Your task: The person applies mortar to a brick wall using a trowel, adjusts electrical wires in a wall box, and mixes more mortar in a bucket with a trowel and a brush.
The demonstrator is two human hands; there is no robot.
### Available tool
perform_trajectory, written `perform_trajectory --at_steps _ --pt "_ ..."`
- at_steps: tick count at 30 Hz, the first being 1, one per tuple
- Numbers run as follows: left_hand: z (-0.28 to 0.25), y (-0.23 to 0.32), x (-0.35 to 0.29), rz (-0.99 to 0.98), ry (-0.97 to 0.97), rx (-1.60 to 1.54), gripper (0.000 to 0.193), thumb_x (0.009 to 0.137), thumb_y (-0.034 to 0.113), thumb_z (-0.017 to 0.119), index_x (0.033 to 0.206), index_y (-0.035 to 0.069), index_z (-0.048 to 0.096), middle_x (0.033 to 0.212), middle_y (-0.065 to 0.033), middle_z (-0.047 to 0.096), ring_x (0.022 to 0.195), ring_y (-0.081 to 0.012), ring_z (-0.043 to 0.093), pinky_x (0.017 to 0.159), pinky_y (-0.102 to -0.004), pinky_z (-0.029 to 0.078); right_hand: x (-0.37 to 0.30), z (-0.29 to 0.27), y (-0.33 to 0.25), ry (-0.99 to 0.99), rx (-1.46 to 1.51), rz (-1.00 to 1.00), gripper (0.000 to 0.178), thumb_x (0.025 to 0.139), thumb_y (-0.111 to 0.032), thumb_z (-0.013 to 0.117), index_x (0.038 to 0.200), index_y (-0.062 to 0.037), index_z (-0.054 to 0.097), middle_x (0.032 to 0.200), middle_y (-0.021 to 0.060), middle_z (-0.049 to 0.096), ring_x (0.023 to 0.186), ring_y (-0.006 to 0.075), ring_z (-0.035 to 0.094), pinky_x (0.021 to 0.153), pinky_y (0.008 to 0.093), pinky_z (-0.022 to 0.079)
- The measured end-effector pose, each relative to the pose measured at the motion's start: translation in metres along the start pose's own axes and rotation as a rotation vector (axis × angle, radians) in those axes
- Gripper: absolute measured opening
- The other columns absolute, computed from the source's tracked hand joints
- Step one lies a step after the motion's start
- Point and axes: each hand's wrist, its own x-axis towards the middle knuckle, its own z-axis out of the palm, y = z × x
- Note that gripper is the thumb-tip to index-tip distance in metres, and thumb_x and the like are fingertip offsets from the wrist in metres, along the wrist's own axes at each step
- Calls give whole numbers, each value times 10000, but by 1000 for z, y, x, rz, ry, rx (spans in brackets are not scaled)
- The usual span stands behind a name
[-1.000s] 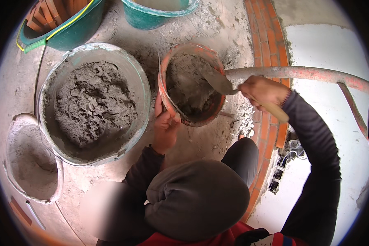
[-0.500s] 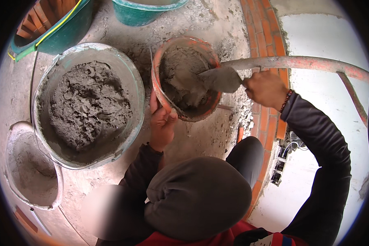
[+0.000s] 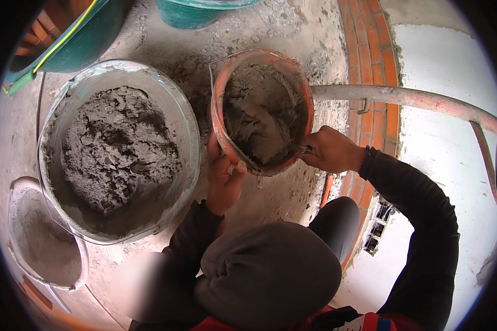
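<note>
At the lower edge, nearest us, we see a dark, rounded, cloth-covered form (image 3: 270, 273), with black sleeves reaching forward on either side. Beyond it, our left hand (image 3: 225, 179) grips a round orange plastic bucket (image 3: 217, 110) smeared with grey — thumb by the rim, fingers against the outer wall. Our right hand (image 3: 332, 149) is closed in a fist around a grey metal trowel (image 3: 302, 149) at the bucket's lower right rim; the handle is hidden in our fist, and we cannot tell how much of the blade lies in the smooth, wet grey mortar (image 3: 259, 127) inside.

The orange bucket is between a large, round, grey-crusted bucket (image 3: 188, 116), holding rough, lumpy grey mortar (image 3: 116, 143), and a curved strip of orange-red bricks (image 3: 370, 49). Just beside the large bucket, at lower left, we find a smaller, pale, dusty bucket (image 3: 84, 265). A long, red-stained grey pole (image 3: 414, 98) crosses the strip toward a flat white area (image 3: 447, 60). Farthest off, on the dusty grey floor (image 3: 149, 33), we make out two green plastic tubs (image 3: 94, 49) — the left one holds reddish-brown bricks.
</note>
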Motion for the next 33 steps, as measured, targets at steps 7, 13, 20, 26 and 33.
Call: perform_trajectory --at_steps 7,13,20,26,33 --pt "-4 4 -4 -66 -23 45 400 985 378 586 1095 3 675 1611 -176 173 1478 -333 220 1153 -440 243 -34 10 -8 231 -70 237 218 844 -247 715 876 -41 651 656 125 628 631 351 646 563 449 494" --pt "1 4 -3 -97 2 -84 410 989 370 584 1103 -15 668 1623 -176 137 1479 -322 213 1160 -433 222 -46 13 -5 523 -325 184 191 858 -172 715 930 -31 607 803 109 602 745 316 601 694 418 469" --pt "-6 8 2 -2 -41 -10 363 1003 319 574 1052 -29 661 1630 -184 96 1481 -301 203 1159 -414 231 -52 -36 -25 292 113 489 258 967 -240 590 942 17 589 811 219 583 736 415 577 643 464 458" --pt "6 3 2 10 -6 -78 359 993 320 603 977 -36 652 1632 -211 82 1475 -299 220 1149 -403 238 -14 -11 -25 12 -48 264 370 1020 -276 465 910 41 620 740 246 611 724 446 610 702 500 494" --pt "-5 6 3 73 -9 -23 334 987 276 619 910 -49 637 1631 -229 84 1470 -314 234 1147 -404 237 -20 -85 -13 -244 -454 -56 330 969 -254 481 984 10 677 853 203 678 873 399 661 758 507 524"
